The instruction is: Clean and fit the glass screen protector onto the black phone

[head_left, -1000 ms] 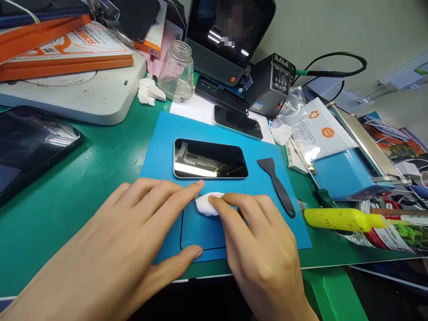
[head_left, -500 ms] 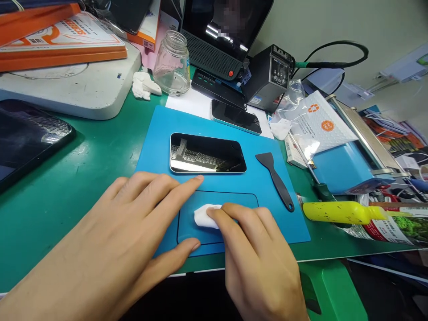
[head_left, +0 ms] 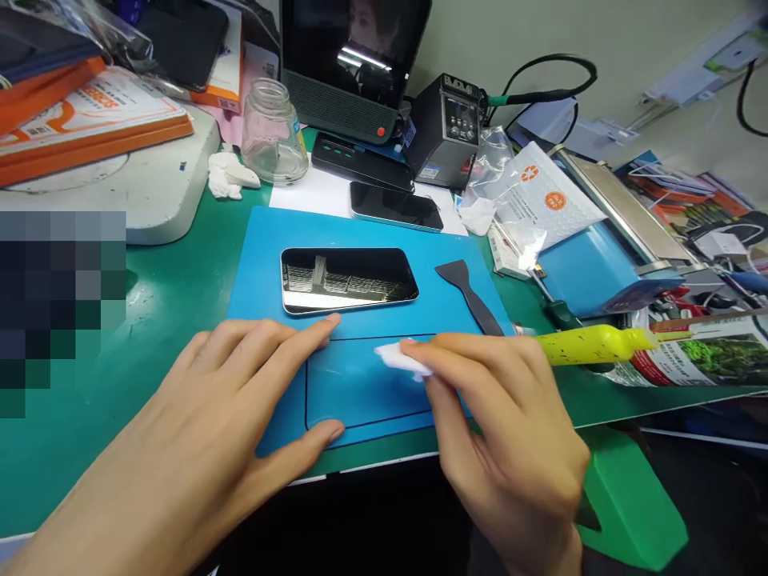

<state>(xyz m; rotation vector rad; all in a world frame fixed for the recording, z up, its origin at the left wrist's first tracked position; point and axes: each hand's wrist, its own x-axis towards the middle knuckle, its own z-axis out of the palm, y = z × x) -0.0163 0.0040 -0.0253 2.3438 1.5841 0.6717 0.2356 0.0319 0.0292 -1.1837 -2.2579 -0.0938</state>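
A blue work mat (head_left: 258,264) lies on the green table. On it rests a phone (head_left: 348,278) with a glossy dark screen, face up. My left hand (head_left: 204,416) lies flat on the mat's near left part, fingers stretched out, fingertips just short of the phone. My right hand (head_left: 504,432) presses a small white wad (head_left: 399,358) against the mat's recessed rectangle, fingers pinched on it. A black plastic spatula (head_left: 471,296) lies on the mat to the right of the phone.
Behind the mat sit a second phone (head_left: 396,206), a glass jar (head_left: 273,132), a dark speaker-like screen unit (head_left: 348,64) and a soldering station (head_left: 447,132). A yellow bottle (head_left: 591,344), plastic bags and a blue tray crowd the right. Orange books (head_left: 90,112) rest on a white slab at left.
My right hand has slid the white wad to the right across the mat's recessed area. The left hand stays flat. The view has shifted, so things sit further left.
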